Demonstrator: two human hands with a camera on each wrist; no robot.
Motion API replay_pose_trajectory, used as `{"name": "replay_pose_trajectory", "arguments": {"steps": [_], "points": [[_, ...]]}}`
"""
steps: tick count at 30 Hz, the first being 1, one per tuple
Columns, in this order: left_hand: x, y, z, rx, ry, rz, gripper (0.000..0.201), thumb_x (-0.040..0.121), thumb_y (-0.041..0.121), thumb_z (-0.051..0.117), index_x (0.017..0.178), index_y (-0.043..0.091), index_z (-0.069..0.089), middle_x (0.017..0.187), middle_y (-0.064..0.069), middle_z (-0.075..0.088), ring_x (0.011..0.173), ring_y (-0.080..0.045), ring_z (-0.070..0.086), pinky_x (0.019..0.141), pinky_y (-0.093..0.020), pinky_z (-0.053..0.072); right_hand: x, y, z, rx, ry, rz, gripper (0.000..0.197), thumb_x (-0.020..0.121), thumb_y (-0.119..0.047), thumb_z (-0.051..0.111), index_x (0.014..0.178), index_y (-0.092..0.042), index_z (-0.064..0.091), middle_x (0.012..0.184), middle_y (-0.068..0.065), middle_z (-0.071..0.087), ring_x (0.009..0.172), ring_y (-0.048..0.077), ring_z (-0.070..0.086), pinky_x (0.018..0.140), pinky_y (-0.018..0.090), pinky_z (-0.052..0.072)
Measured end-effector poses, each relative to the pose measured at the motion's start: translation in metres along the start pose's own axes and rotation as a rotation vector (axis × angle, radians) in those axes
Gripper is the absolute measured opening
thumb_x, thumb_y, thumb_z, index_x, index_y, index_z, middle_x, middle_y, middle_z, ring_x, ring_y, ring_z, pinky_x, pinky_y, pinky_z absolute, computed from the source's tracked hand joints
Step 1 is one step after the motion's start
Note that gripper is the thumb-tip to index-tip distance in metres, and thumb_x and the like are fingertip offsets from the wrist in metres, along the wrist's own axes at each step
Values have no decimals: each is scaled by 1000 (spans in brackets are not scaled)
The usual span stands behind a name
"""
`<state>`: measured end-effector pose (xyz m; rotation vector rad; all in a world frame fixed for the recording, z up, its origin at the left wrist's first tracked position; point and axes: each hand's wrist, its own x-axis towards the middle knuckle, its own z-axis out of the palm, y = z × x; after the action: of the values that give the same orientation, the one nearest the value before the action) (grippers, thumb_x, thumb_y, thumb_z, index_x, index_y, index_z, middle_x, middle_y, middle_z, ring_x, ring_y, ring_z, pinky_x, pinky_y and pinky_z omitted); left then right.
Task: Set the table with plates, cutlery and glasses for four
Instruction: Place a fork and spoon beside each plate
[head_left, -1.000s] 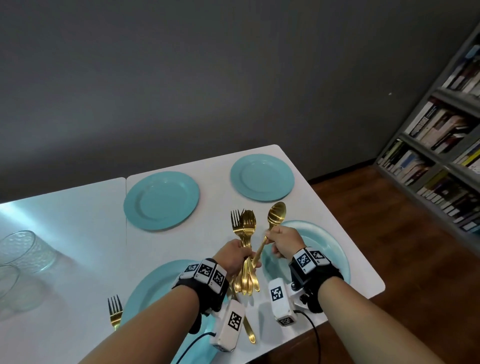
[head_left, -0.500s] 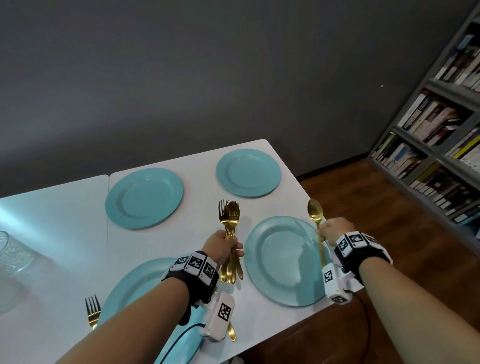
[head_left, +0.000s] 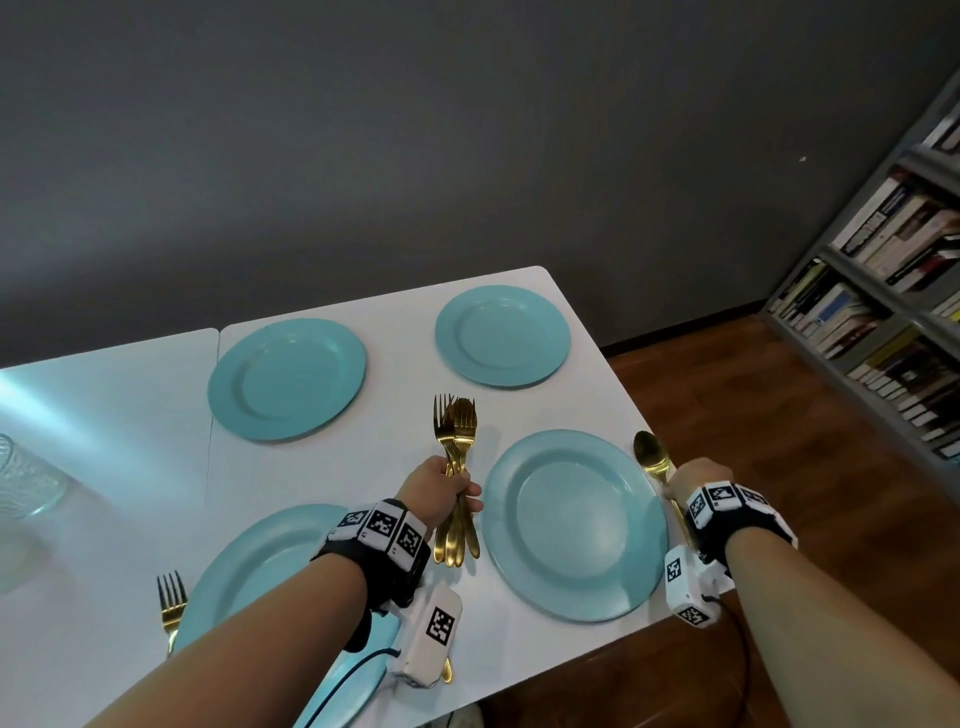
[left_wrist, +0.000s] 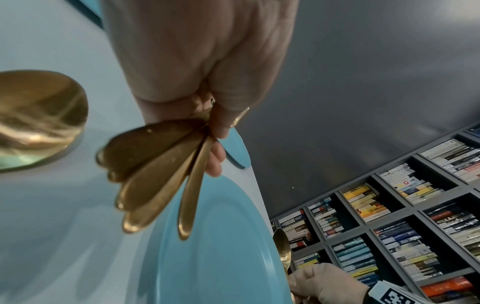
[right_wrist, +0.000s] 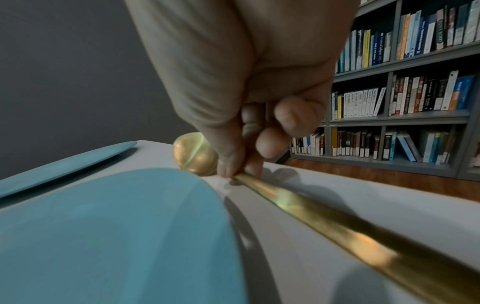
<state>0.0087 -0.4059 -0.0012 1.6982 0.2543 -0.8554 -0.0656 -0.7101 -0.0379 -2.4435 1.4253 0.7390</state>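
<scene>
Several teal plates lie on the white table (head_left: 400, 415). My right hand (head_left: 693, 478) pinches a gold spoon (head_left: 652, 457) by its handle, low at the table's right edge, just right of the near right plate (head_left: 574, 525). In the right wrist view the spoon (right_wrist: 324, 209) lies flat along the table with thumb and fingers (right_wrist: 233, 158) on its neck. My left hand (head_left: 441, 491) grips a bundle of gold forks (head_left: 456, 431) upright between the two near plates; their handles (left_wrist: 155, 181) fan out below the fist. A gold fork (head_left: 171, 603) lies left of the near left plate (head_left: 260, 566).
Two more plates (head_left: 285, 379) (head_left: 501, 335) sit at the far side. A clear glass (head_left: 26, 478) stands at the left edge. Another gold spoon's bowl (left_wrist: 36, 115) lies by the near left plate. A bookshelf (head_left: 893, 291) stands to the right over a wooden floor.
My right hand has carried the spoon from beside the bundle across the near right plate and lowered it to the table's right edge. The left hand stays put with the forks.
</scene>
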Motion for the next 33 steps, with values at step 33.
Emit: {"name": "replay_pose_trajectory", "arguments": {"steps": [33], "points": [[-16,-14,-21,7,-60,-23,5,92,6,55,90,9,52,80,-8,66,70,-22,66,83,-47,55,-154,-115,18,415,-199,-658,31,88,-39,61,92,-10,72,88,1,69,65,6,55,57,16,41]]}}
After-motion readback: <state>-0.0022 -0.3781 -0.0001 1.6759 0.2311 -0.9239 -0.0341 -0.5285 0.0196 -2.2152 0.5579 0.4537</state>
